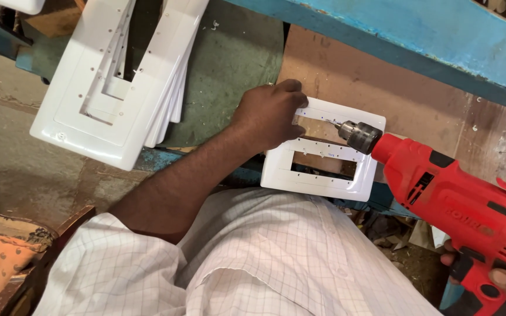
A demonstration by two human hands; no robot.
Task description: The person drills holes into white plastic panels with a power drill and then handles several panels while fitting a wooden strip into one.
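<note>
My left hand (267,117) presses down on the left end of a white plastic switch plate (323,175) that has two rectangular cut-outs and lies on a brown board. My right hand (499,281), at the lower right corner, grips the handle of a red electric drill (452,196). The drill's metal chuck (357,136) points left, and its thin bit touches the plate's upper bar just beside my left fingers.
A stack of larger white plates (112,82) lies at the upper left on a green mat (235,64). A blue painted beam (417,41) runs across the top right. A wooden chair edge with patterned orange cloth (1,263) sits at the lower left.
</note>
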